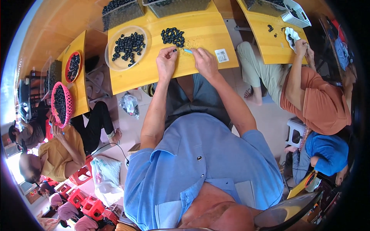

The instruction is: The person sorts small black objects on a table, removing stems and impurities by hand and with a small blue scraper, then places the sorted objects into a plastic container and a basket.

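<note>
Pinched between the fingertips of my left hand (166, 61) is a small black round piece (175, 50). My right hand (206, 61) is closed on a slim light-blue tool (187, 51), whose tip points toward that piece; its working end is too small to make out. Just beyond my left hand lies a loose pile of similar black pieces (172, 36) on the yellow table (154, 81). Many more sit in a round clear tray (109, 57) to the left. Small crumbs are scattered on the wood near my fingers.
Clear bins (123, 19) of black pieces stand along the far edge. A white label (221, 55) lies right of my right hand. Co-workers sit at tables on both sides, with a pink basket (68, 102) and red bowl (80, 61) at left. Red stools (92, 208) stand lower left.
</note>
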